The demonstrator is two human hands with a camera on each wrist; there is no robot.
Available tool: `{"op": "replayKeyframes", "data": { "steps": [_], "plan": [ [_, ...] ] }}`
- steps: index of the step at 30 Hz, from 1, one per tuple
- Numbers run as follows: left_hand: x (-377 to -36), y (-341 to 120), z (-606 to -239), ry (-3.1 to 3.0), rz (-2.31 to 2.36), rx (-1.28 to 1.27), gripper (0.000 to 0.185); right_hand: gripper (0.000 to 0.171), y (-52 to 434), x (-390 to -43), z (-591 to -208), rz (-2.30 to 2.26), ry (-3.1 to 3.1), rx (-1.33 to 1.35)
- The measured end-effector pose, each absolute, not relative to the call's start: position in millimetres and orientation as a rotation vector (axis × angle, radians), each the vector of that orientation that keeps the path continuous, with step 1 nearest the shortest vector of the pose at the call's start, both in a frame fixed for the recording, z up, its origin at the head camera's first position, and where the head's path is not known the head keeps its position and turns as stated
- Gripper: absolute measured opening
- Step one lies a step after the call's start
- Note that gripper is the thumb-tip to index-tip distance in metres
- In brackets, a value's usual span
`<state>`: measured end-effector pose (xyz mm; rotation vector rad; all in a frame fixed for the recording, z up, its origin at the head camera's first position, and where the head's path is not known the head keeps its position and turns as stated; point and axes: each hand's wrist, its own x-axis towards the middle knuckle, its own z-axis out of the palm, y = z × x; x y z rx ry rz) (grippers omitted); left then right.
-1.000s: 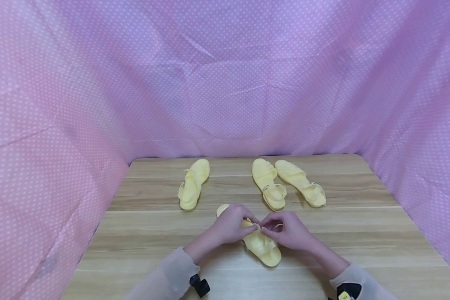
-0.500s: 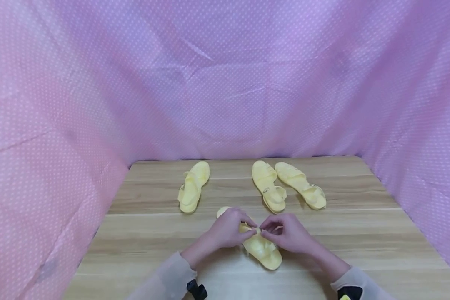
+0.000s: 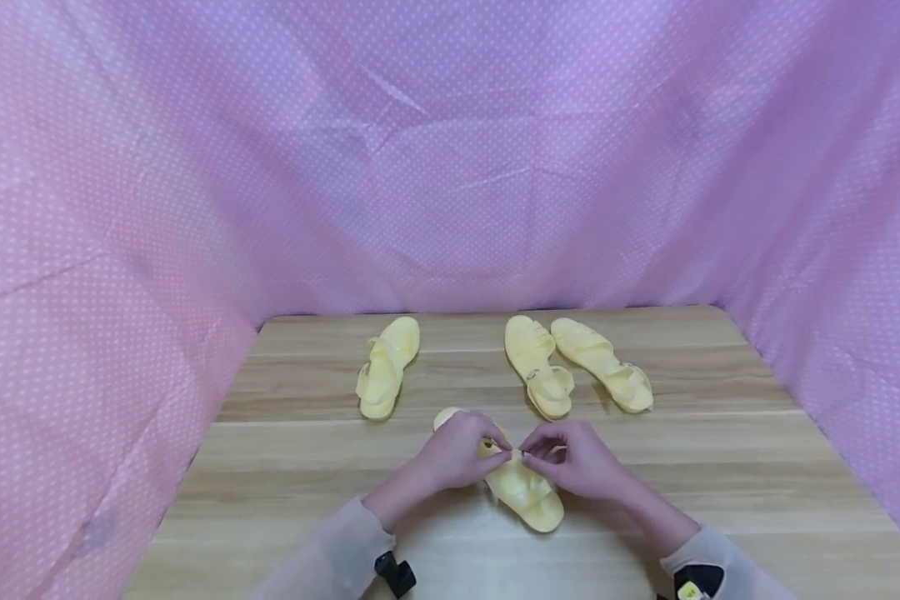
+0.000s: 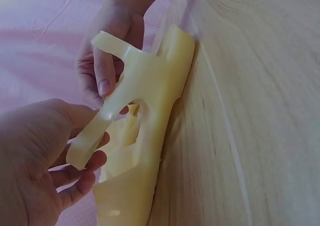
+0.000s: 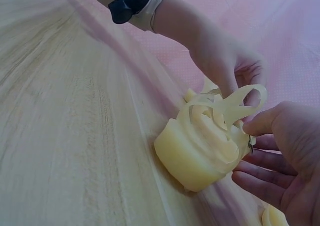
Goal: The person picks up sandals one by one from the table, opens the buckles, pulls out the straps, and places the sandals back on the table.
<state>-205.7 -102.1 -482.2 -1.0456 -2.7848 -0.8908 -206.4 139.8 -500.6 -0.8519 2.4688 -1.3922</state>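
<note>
This looks like a staged recording booth rather than a lived-in room: a pale wood-grain desk point(image 3: 307, 467) is closed in on three sides by hung pink polka-dot cloth point(image 3: 450, 167), with identical yellow plastic sandals point(image 3: 387, 367) laid out.

The wooden worktop point(image 3: 307, 467) carries four yellow sandals. One sandal point(image 3: 387, 367) lies alone at back left. A pair lies at back right (side by side, almost touching): the inner one point(image 3: 537, 367) and the outer one point(image 3: 602, 364). A fourth sandal point(image 3: 525, 493) lies near the front, at the middle.
</note>
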Motion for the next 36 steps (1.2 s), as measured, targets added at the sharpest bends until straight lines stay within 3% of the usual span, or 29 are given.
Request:
{"op": "replayKeyframes", "data": {
  "steps": [23, 36],
  "plan": [
    [-206.4, -99.2, -478.3, -2.798, -1.014, -1.048, 0.013, 0.009, 142.0, -206.0, -499.5, -1.397, 2.479, -0.836],
    [-207.1, -104.7, -486.9, -2.779, -1.027, -1.015, 0.007, 0.006, 143.3, -205.4, -499.2, -1.41, 2.472, -0.797]
  ]
}}
